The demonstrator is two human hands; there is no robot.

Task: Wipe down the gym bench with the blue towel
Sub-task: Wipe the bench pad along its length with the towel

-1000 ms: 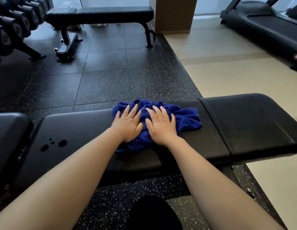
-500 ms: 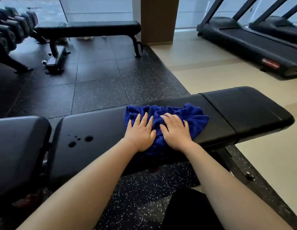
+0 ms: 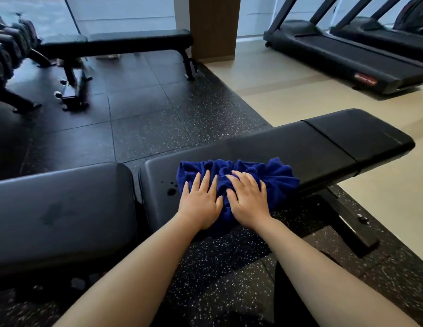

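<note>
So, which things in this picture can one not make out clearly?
All in the head view:
1. Part of the bench pad is hidden under the blue towel, the left hand and the right hand; wet or dry there, one cannot tell.
2. The dumbbell rack is blurred and cut off by the left edge.
3. The red label on the treadmill is too small to read.

Towel (image 3: 260,175) on bench (image 3: 300,147), under hands (image 3: 201,204)
</note>
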